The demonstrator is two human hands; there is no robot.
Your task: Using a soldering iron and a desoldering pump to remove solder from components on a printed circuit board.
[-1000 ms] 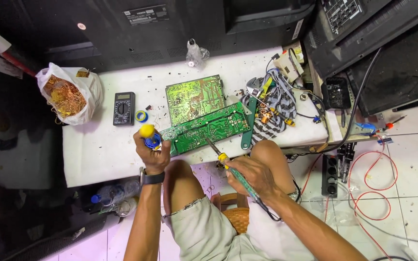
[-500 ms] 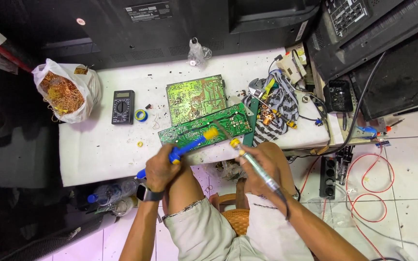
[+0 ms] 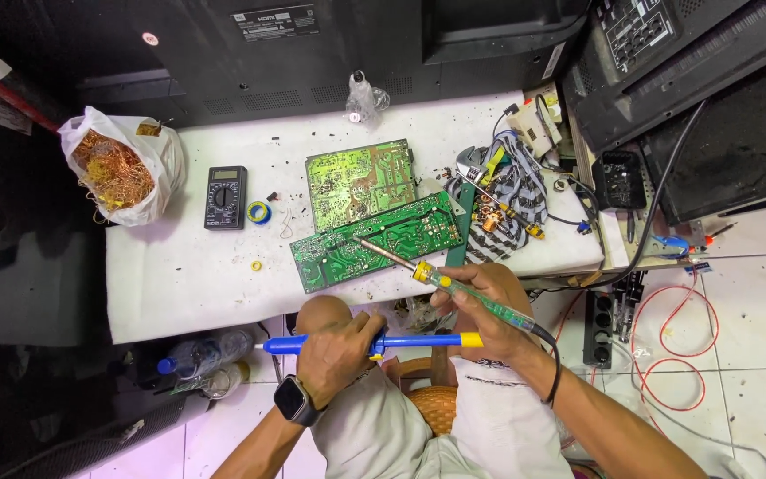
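Note:
My right hand (image 3: 480,302) grips a soldering iron (image 3: 436,278) with a green translucent handle; its metal tip rests on the nearer green circuit board (image 3: 374,239). A second green circuit board (image 3: 358,180) lies partly under it, farther back. My left hand (image 3: 337,355), with a dark watch on the wrist, holds a blue desoldering pump with a yellow end (image 3: 401,341) level above my knee, below the table's front edge. Both boards lie on the white table (image 3: 179,275).
A black multimeter (image 3: 225,197) and a small roll of tape (image 3: 260,213) lie left of the boards. A white bag of copper wire (image 3: 121,168) sits at the far left. Tangled cables and tools (image 3: 498,200) are at the right. Black TV backs line the rear. A power strip (image 3: 597,328) lies on the floor.
My left hand has dropped from the board down to my knee, turning the blue pump level. My right hand has brought the soldering iron's tip onto the nearer board.

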